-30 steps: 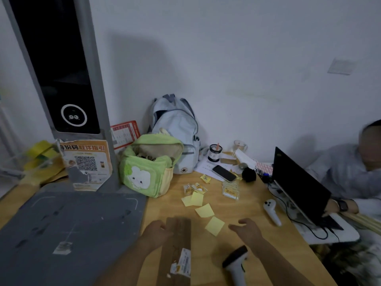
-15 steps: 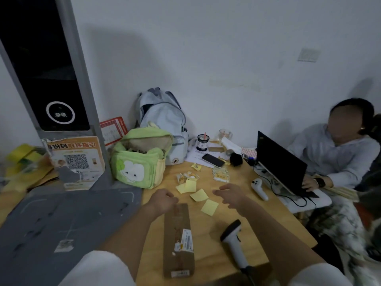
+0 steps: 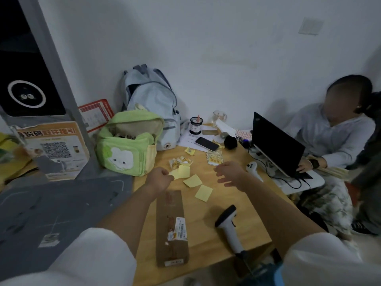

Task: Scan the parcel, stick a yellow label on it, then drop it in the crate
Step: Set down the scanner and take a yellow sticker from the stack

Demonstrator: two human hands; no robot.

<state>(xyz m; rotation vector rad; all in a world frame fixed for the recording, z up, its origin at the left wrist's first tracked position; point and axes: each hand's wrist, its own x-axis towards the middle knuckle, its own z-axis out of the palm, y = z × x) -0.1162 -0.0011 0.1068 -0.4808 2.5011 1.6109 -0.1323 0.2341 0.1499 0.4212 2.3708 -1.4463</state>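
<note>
Left grip (image 3: pixel 159 179) is curled almost to a fist, fingertips pinching the edge of a yellow label (image 3: pixel 179 172) on the worktop (image 3: pixel 226 203). Right grip (image 3: pixel 228 173) hangs loose and half open above the wood, holding nothing. Parcel (image 3: pixel 171 228) lies flat below my left wrist, long side running away from me, its white barcode sticker up. Scanner (image 3: pixel 228 226) lies just right of it. Two more labels (image 3: pixel 199 186) lie between my hands. Green bag (image 3: pixel 127 149) and backpack (image 3: pixel 150 100) crowd the far edge; a laptop (image 3: pixel 276 147) stands right.
</note>
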